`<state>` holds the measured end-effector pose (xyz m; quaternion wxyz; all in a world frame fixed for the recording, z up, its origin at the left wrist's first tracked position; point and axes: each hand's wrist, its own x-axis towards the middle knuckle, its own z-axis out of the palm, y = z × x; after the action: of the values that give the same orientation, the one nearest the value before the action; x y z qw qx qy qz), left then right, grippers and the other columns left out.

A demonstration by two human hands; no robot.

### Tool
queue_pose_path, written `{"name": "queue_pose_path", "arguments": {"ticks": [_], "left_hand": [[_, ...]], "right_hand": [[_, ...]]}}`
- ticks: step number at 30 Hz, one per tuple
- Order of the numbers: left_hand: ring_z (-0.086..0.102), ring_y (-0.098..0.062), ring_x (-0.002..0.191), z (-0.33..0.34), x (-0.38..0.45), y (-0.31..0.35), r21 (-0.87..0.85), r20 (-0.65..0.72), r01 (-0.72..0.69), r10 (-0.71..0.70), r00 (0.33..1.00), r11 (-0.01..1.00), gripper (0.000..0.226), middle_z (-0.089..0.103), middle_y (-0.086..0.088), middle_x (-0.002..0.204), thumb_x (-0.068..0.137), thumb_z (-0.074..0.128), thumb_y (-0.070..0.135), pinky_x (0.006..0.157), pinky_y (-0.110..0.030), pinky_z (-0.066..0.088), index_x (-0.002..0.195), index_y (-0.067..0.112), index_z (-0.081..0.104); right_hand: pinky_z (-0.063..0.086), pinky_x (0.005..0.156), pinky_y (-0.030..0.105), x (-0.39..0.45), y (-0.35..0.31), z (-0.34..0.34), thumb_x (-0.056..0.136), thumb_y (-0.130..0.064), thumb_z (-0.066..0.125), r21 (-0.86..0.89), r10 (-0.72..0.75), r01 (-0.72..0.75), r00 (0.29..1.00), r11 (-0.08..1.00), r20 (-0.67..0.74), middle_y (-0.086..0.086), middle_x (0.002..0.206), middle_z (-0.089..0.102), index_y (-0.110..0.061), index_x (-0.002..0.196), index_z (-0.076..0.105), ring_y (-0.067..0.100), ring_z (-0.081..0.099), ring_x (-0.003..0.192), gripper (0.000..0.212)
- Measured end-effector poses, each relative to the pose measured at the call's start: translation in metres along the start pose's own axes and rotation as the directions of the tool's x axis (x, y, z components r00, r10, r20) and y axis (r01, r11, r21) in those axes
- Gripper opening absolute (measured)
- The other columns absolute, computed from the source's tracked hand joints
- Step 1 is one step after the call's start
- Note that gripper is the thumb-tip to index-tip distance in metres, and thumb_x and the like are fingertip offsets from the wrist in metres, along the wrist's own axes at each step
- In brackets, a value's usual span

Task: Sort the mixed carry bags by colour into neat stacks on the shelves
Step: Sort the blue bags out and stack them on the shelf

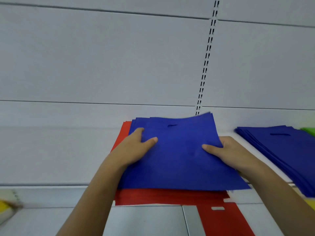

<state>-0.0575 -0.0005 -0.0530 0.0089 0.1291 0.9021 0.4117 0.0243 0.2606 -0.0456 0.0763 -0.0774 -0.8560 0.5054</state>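
A bundle of blue carry bags (177,154) is held flat above a stack of red bags (170,196) on the white shelf (56,150). My left hand (134,147) grips the bundle's left edge, thumb on top. My right hand (230,152) grips its right edge, thumb on top as well. A second stack of blue bags (283,150) lies on the shelf to the right, fanned out slightly. One red bag (225,220) with a cut-out handle hangs below the shelf's front edge.
A green bag (309,131) peeks from behind the right blue stack. Yellow bags show at the lower left (5,207) and lower right (311,203). A slotted upright (207,55) runs up the white back panel. A lower shelf (144,220) lies below.
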Motion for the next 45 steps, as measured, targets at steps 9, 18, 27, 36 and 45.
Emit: {"name": "queue_pose_path", "arguments": {"ticks": [9, 18, 27, 36, 45], "left_hand": [[0.065, -0.022, 0.090, -0.007, 0.008, -0.002, -0.351, -0.009, 0.102, -0.112, 0.994, 0.931, 0.039, 0.065, -0.004, 0.105, 0.087, 0.062, 0.042, 0.079, -0.042, 0.056, 0.111, 0.013, 0.055], [0.049, -0.015, 0.061, 0.012, -0.033, 0.059, -0.035, -0.234, -0.302, 0.286, 0.929, 0.953, 0.025, 0.053, 0.000, 0.068, 0.096, 0.049, 0.025, 0.055, -0.028, 0.037, 0.076, 0.012, 0.045], [0.051, -0.018, 0.064, 0.093, -0.052, 0.134, -0.105, -0.088, -0.506, 0.499, 0.862, 0.856, 0.027, 0.055, -0.004, 0.072, 0.096, 0.048, 0.031, 0.053, -0.028, 0.035, 0.080, 0.009, 0.047], [0.050, -0.003, 0.067, 0.212, -0.111, 0.243, -0.217, 0.037, -0.609, 0.630, 0.776, 0.763, 0.016, 0.054, 0.010, 0.080, 0.098, 0.046, 0.030, 0.056, -0.018, 0.035, 0.086, 0.019, 0.049], [0.053, -0.020, 0.073, 0.318, -0.155, 0.313, -0.194, 0.027, -0.605, 0.620, 0.784, 0.772, 0.028, 0.058, -0.007, 0.084, 0.097, 0.046, 0.032, 0.064, -0.029, 0.044, 0.094, 0.005, 0.052]], "right_hand": [[0.054, 0.064, 0.022, -0.016, 0.006, 0.003, 0.095, -0.031, 0.058, 0.070, -0.138, 0.151, 0.978, 0.986, -0.159, -0.014, 0.090, 0.074, -0.026, 0.098, 0.068, 0.006, 0.070, 0.076, 0.012], [0.045, 0.062, 0.010, -0.084, 0.010, -0.020, 0.094, -0.028, 0.058, -0.188, -0.296, 0.236, 0.849, 0.954, -0.438, -0.022, 0.084, 0.069, -0.027, 0.085, 0.066, -0.001, 0.064, 0.077, 0.013], [0.052, 0.067, 0.025, -0.171, 0.051, -0.104, 0.097, -0.022, 0.054, -0.233, -0.205, 0.079, 0.786, 0.969, -0.584, -0.018, 0.089, 0.071, -0.026, 0.088, 0.066, 0.002, 0.067, 0.078, 0.015], [0.051, 0.060, 0.009, -0.291, 0.100, -0.219, 0.096, -0.032, 0.052, -0.187, -0.119, -0.013, 0.727, 0.982, -0.677, -0.034, 0.096, 0.066, -0.042, 0.097, 0.060, -0.006, 0.066, 0.082, 0.012], [0.053, 0.059, 0.017, -0.337, 0.157, -0.330, 0.096, -0.026, 0.054, -0.294, -0.063, -0.169, 0.765, 0.941, -0.641, -0.022, 0.086, 0.066, -0.034, 0.094, 0.062, -0.002, 0.064, 0.079, 0.012]]}}
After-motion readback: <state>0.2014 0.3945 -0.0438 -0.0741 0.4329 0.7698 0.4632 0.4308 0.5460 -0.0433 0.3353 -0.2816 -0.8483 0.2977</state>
